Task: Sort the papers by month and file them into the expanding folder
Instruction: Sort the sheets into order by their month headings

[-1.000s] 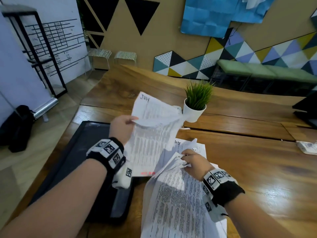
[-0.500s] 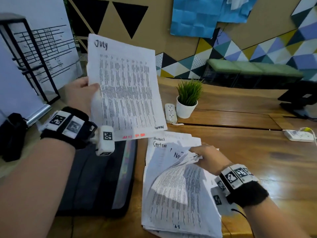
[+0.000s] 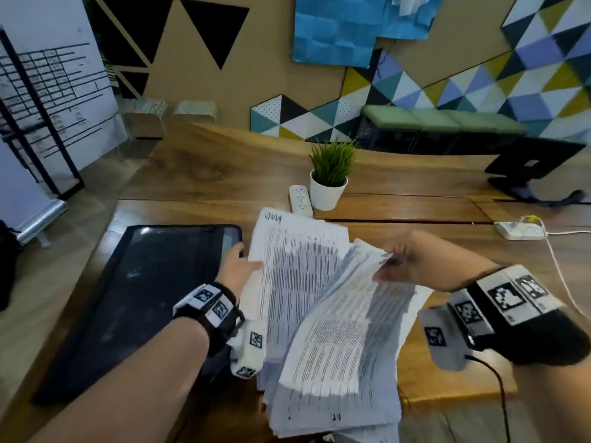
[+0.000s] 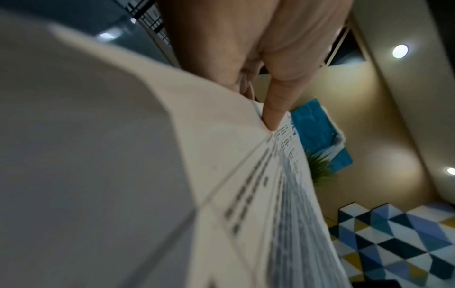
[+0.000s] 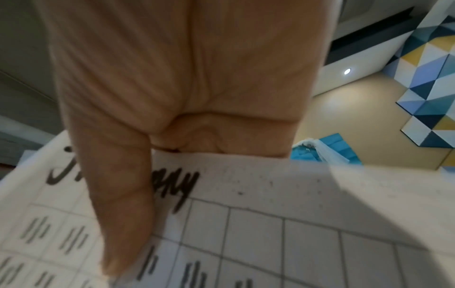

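Head cam looks forward-down over wooden table (image 3: pixel 447 276); wrist cams sit very close, looking up along thumbs (image 4: pixel 275 109) pressed to papers (image 5: pixel 270 194). All share blue wall panel (image 3: pixel 335 27).

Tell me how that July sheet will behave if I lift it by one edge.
Probably floppy: the July sheet already bows where the left hand pinches its edge. Likely very light, being a single page. It may crease, since the sheets lifted by the right hand curl.

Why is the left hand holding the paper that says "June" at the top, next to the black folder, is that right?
Not quite. The head view shows the paper pinched by the left hand says "July" at the top, not "June". The rest is right: it is next to the black folder.
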